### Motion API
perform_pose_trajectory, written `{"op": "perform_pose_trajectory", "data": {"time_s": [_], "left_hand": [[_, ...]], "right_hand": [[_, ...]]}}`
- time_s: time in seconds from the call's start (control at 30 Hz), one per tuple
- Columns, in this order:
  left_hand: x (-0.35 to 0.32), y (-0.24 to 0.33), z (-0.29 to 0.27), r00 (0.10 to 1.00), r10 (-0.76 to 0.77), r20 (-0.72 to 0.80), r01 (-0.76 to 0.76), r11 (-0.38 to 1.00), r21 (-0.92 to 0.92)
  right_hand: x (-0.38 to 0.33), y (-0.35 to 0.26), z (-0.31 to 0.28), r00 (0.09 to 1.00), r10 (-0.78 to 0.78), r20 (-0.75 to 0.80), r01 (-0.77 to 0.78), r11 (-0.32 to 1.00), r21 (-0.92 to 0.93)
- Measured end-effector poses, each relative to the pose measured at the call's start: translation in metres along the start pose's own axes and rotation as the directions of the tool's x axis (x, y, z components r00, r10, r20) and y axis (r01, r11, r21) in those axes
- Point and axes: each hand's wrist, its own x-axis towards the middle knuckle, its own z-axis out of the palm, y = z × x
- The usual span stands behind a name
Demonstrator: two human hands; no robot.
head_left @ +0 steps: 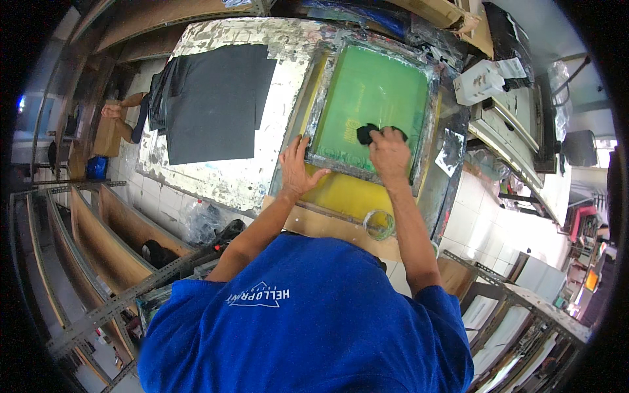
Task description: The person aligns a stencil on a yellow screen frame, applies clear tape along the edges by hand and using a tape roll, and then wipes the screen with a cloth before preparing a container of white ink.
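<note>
A screen printing frame [316, 124] with a green mesh [373, 85] lies in front of me on the worktable. A small yellowish pattern shows in the mesh near its lower left. My right hand [391, 157] is closed on a crumpled black cloth [365, 134] and presses it against the lower part of the mesh. At the frame's lower left corner rests my left hand [298, 175], fingers apart and thumb stretched out, with nothing in it. Yellow surface [341, 196] shows below the frame. A clear round container [379, 224] stands near the table's front edge.
Black fabric [216, 105] lies flat on the paint-stained white board [209, 190] at left. Another person's hands [114, 110] show beyond it. A white box [479, 82] stands at right. Wooden shelving [108, 242] lies at lower left, a metal rack [517, 295] at lower right.
</note>
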Motion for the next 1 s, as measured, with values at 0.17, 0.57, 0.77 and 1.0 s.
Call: {"op": "perform_pose_trajectory", "data": {"time_s": [0.17,0.57,0.77,1.0], "left_hand": [[0.002,0.002,-0.002,0.999,-0.024,0.035,0.024,1.0,-0.004],[0.003,0.005,-0.006,0.996,-0.066,0.056,0.067,0.997,-0.026],[0.001,0.004,-0.008,0.999,-0.044,0.01,0.044,0.999,-0.001],[-0.001,0.002,0.0,0.999,-0.009,-0.039,0.008,1.0,-0.006]], "right_hand": [[0.014,0.024,0.074,0.996,-0.053,0.078,0.06,0.994,-0.088],[0.125,0.086,0.106,1.0,-0.006,0.009,0.007,0.996,-0.091],[0.058,0.04,0.077,0.994,0.045,0.098,-0.04,0.998,-0.044],[-0.036,0.012,0.032,0.919,0.15,0.364,-0.174,0.984,0.034]]}}
